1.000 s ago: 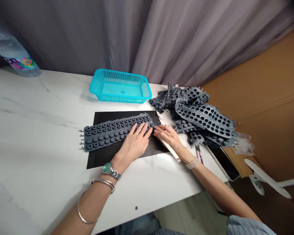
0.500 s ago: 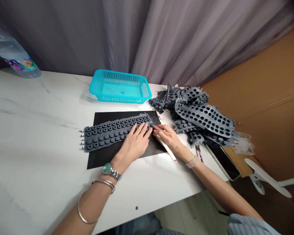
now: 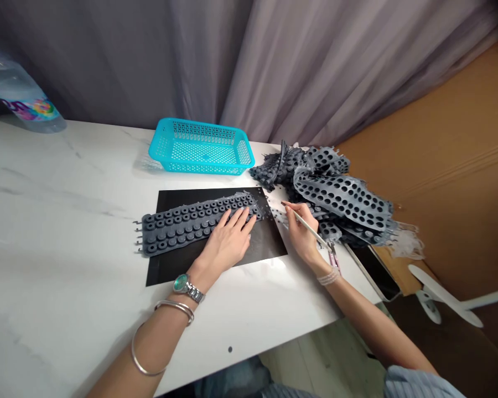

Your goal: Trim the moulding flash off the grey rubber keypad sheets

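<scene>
- So: left hand [image 3: 228,236] flat, fingers loosely spread, pressing on grey studded rubber strip [image 3: 195,221], which lies on black mat [image 3: 265,243]
- Right hand [image 3: 302,235] pinching slim white pick [image 3: 311,229], tip just right of mat corner
- Teal perforated basket [image 3: 201,149] beyond left fingers
- Pile of grey moulded sheets [image 3: 340,193] beyond right fingers
- White marble table [image 3: 66,221], edge below right wrist; grey curtain [image 3: 149,61] behind

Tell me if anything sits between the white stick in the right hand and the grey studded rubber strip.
Nothing solid does. The white stick in the right hand points toward the end of the grey studded rubber strip, with only a few small grey scraps lying in the gap beside the black mat.
</scene>
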A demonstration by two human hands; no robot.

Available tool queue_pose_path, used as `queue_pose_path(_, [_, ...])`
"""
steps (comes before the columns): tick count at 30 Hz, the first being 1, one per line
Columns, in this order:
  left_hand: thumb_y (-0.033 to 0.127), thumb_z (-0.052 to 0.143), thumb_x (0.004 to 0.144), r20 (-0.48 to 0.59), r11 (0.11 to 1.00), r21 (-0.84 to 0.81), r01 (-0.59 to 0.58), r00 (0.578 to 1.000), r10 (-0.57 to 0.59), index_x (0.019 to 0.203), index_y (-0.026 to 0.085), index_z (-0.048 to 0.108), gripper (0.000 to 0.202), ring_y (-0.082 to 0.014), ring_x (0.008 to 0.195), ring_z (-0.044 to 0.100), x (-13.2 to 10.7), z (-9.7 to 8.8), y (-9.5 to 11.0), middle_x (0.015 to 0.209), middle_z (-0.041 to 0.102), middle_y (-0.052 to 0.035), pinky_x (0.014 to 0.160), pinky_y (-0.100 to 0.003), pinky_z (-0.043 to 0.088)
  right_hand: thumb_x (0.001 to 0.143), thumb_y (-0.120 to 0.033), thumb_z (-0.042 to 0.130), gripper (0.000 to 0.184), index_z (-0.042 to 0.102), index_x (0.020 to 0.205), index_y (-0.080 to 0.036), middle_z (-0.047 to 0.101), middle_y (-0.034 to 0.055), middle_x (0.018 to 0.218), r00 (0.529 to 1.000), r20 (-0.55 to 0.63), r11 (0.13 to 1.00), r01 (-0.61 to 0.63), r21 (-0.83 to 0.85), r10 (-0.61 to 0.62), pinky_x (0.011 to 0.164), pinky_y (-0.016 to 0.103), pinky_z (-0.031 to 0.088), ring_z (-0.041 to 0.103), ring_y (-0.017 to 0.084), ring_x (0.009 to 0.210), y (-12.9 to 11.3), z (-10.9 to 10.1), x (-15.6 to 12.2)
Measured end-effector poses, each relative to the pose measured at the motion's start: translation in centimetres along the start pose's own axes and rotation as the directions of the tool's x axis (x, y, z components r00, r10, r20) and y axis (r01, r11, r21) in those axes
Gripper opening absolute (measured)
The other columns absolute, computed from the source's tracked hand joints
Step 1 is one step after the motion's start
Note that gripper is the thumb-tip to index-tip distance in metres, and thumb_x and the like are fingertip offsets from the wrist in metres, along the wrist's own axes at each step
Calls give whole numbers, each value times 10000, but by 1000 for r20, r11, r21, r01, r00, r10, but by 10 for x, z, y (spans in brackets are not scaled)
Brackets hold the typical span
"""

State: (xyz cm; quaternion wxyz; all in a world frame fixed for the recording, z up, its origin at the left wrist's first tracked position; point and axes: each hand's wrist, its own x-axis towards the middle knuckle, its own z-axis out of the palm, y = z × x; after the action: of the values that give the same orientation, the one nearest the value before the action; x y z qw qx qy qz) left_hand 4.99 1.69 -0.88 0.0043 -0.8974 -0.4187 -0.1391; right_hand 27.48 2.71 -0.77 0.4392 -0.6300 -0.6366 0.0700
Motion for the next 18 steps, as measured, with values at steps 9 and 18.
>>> queue_pose_path(9, [245, 326, 982, -22, 999, 38, -4, 1000, 5, 1454, 60, 396, 512, -253, 1437, 326, -1, -6, 1, 1529, 388, -166, 1209, -492, 178, 958, -355, 528, 167, 649, 998, -246, 683, 93, 1126, 956, 131, 963, 268, -18, -263, 864, 408, 526, 641, 245, 1030, -4, -4, -4])
queue_pose_path(18, [240, 339, 975, -2, 997, 54, 56, 998, -56, 1433, 38, 425, 508, -263, 1427, 344, -6, -7, 0, 1528, 385, -179, 1203, -466, 194, 976, -399, 501, 216, 645, 968, -238, 679, 28, 770, 981, 90, 966, 183, -183, -169, 720, 356, 469, 607, 218, 734, 1, -8, -3])
